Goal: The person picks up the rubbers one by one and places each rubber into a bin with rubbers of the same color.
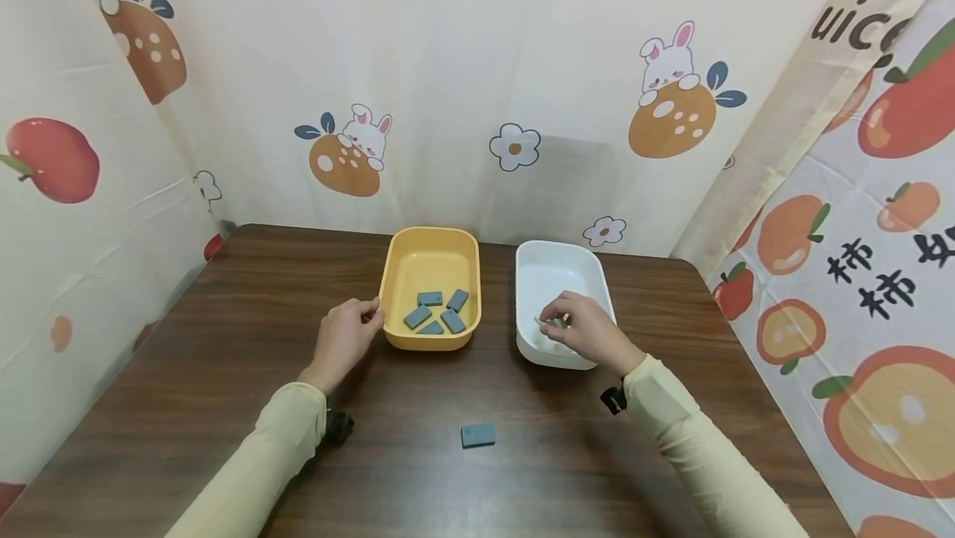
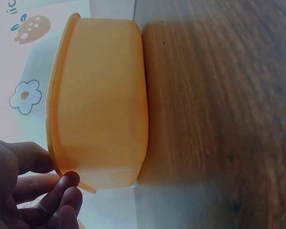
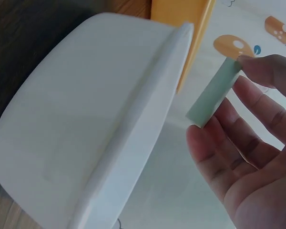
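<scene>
My left hand (image 1: 346,339) pinches the left rim of a yellow plastic bin (image 1: 430,244) between thumb and fingers; the left wrist view shows this grip on the bin's edge (image 2: 52,109). Several blue-grey rectangular blocks (image 1: 418,317) lie inside the bin. In the right wrist view my right hand (image 3: 257,148) holds a pale green rectangular block (image 3: 214,93) between thumb and fingertips. From the head view, that hand is over the near part of a white plastic bin (image 1: 555,260), and its fingers partly hide what lies inside.
One blue-grey block (image 1: 477,436) lies on the brown wooden table (image 1: 403,472), in front of the two bins. A printed curtain (image 1: 448,65) hangs behind the table's back edge and along both sides.
</scene>
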`<control>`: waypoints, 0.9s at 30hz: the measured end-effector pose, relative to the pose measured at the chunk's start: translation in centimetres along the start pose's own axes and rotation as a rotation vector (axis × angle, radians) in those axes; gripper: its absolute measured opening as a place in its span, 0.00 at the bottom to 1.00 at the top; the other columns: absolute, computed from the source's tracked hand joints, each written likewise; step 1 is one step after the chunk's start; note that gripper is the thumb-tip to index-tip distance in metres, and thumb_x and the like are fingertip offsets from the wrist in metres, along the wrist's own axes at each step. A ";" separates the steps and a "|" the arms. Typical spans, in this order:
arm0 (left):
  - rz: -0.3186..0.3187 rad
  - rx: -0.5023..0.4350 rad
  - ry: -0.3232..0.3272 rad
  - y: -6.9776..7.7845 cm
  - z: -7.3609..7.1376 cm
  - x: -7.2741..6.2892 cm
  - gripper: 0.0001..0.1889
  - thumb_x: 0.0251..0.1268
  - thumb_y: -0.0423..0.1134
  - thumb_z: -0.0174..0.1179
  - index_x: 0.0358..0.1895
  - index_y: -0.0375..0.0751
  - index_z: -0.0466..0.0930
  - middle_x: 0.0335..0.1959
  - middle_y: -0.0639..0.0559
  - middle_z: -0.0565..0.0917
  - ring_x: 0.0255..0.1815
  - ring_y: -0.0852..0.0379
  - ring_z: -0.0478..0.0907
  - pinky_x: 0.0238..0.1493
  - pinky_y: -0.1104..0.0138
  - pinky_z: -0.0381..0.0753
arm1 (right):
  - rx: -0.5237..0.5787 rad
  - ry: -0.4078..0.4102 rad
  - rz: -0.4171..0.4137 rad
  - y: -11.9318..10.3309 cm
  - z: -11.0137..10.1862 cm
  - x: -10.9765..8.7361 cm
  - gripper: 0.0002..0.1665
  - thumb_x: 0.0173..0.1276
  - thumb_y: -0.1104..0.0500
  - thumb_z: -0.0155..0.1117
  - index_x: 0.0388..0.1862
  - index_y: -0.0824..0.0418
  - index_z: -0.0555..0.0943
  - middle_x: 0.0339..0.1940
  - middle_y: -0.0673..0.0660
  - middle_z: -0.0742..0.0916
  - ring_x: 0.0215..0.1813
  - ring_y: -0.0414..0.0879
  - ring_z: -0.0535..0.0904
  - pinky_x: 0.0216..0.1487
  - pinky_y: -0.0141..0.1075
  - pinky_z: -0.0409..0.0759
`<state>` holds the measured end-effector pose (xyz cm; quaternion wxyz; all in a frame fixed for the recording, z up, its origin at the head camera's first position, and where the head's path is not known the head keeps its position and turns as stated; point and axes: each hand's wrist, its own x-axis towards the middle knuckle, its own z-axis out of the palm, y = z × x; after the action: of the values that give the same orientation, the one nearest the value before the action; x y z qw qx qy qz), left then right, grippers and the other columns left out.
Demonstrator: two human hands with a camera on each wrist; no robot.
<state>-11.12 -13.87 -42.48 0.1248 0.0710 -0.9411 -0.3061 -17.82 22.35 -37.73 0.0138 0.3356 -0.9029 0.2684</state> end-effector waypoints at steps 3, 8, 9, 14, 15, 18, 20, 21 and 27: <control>-0.001 0.007 0.001 0.0 0.0 0.0 0.18 0.65 0.39 0.60 0.55 0.35 0.82 0.39 0.42 0.88 0.30 0.50 0.76 0.33 0.60 0.74 | 0.012 0.026 0.001 0.6 0.2 0.5 0.04 0.58 0.64 0.70 0.33 0.62 0.85 0.34 0.55 0.85 0.39 0.47 0.80 0.43 0.41 0.80; -0.001 0.012 0.004 -0.1 0.0 0.0 0.18 0.65 0.39 0.60 0.55 0.35 0.82 0.40 0.41 0.88 0.32 0.49 0.77 0.36 0.57 0.76 | -0.013 0.063 0.021 1.3 0.4 1.2 0.05 0.57 0.64 0.69 0.33 0.63 0.86 0.37 0.59 0.84 0.41 0.52 0.80 0.43 0.43 0.79; -0.001 0.012 0.006 -0.1 0.0 0.0 0.18 0.65 0.39 0.60 0.55 0.35 0.83 0.40 0.41 0.88 0.32 0.49 0.77 0.36 0.57 0.76 | -0.023 0.067 0.032 1.4 0.5 1.4 0.05 0.57 0.63 0.68 0.33 0.63 0.86 0.38 0.59 0.84 0.41 0.52 0.80 0.43 0.43 0.79; -0.006 0.007 0.009 0.0 0.0 -0.1 0.18 0.65 0.40 0.60 0.55 0.36 0.83 0.39 0.42 0.87 0.32 0.49 0.77 0.35 0.58 0.75 | -0.030 0.058 0.073 1.9 0.6 2.2 0.06 0.57 0.62 0.69 0.32 0.64 0.87 0.41 0.62 0.82 0.42 0.53 0.78 0.45 0.44 0.79; -0.009 0.007 0.008 0.0 -0.1 -0.1 0.18 0.65 0.40 0.60 0.55 0.36 0.83 0.39 0.43 0.87 0.31 0.50 0.76 0.35 0.59 0.75 | -0.024 0.053 0.079 2.1 0.7 2.3 0.06 0.56 0.62 0.69 0.32 0.64 0.87 0.42 0.62 0.82 0.42 0.53 0.79 0.45 0.45 0.79; -0.008 0.007 0.010 0.1 -0.1 -0.1 0.18 0.65 0.40 0.60 0.55 0.36 0.83 0.38 0.43 0.87 0.31 0.50 0.76 0.35 0.59 0.74 | -0.012 0.033 0.097 2.6 1.0 2.8 0.07 0.56 0.62 0.69 0.33 0.64 0.87 0.43 0.63 0.82 0.42 0.54 0.79 0.46 0.45 0.79; -0.003 0.006 0.015 0.1 -0.2 -0.2 0.18 0.65 0.40 0.60 0.54 0.36 0.83 0.38 0.43 0.87 0.31 0.50 0.76 0.35 0.60 0.74 | 0.009 0.014 0.112 2.9 1.2 3.1 0.08 0.56 0.63 0.70 0.36 0.64 0.87 0.44 0.64 0.82 0.43 0.56 0.79 0.48 0.47 0.80; 0.000 0.003 0.017 0.1 -0.2 -0.2 0.18 0.65 0.40 0.60 0.54 0.36 0.83 0.37 0.43 0.87 0.31 0.50 0.76 0.35 0.60 0.74 | 0.016 0.003 0.118 3.1 1.3 3.2 0.09 0.56 0.63 0.69 0.37 0.65 0.86 0.45 0.65 0.81 0.44 0.56 0.79 0.49 0.47 0.80; -0.005 -0.006 0.015 0.2 -0.2 -0.2 0.18 0.64 0.40 0.59 0.54 0.36 0.83 0.39 0.42 0.88 0.31 0.50 0.76 0.35 0.60 0.74 | 0.081 -0.037 0.129 3.9 2.1 4.0 0.13 0.54 0.66 0.69 0.41 0.65 0.85 0.47 0.65 0.80 0.50 0.59 0.78 0.52 0.50 0.79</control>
<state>-10.90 -13.84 -42.23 0.1311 0.0753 -0.9390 -0.3088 -22.97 21.36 -40.53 -0.0338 0.2820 -0.9110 0.2990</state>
